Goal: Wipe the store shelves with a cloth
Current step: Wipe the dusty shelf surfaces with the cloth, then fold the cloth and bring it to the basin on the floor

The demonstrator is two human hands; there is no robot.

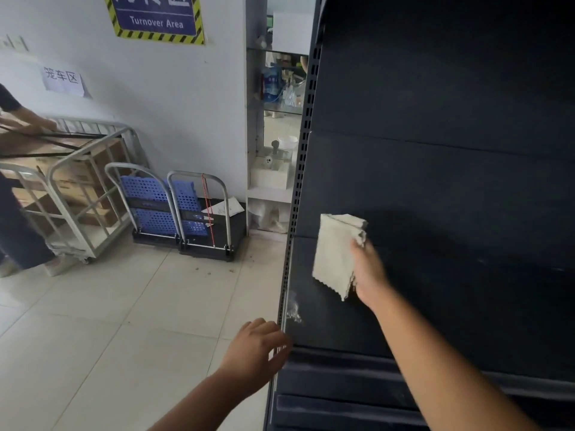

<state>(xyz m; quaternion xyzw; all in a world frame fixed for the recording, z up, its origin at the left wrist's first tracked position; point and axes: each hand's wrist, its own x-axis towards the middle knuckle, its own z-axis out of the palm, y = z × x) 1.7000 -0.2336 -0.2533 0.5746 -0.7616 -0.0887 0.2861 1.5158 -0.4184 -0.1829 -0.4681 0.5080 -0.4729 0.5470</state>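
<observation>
A dark store shelf unit (451,188) fills the right half of the head view, its boards bare. My right hand (368,273) is shut on a folded pale cloth (337,253) and holds it flat against the shelf near its left side. My left hand (253,353) hovers at the shelf's front left corner with its fingers apart and curled, holding nothing. A whitish smear (294,309) marks the shelf edge just above my left hand.
Two folded blue platform trolleys (174,206) lean on the white wall. A metal cage cart (71,181) with cardboard boxes stands at left, another person's arm on it. A perforated shelf upright (300,169) runs down the shelf's left edge. Pale floor tiles (124,306) lie below.
</observation>
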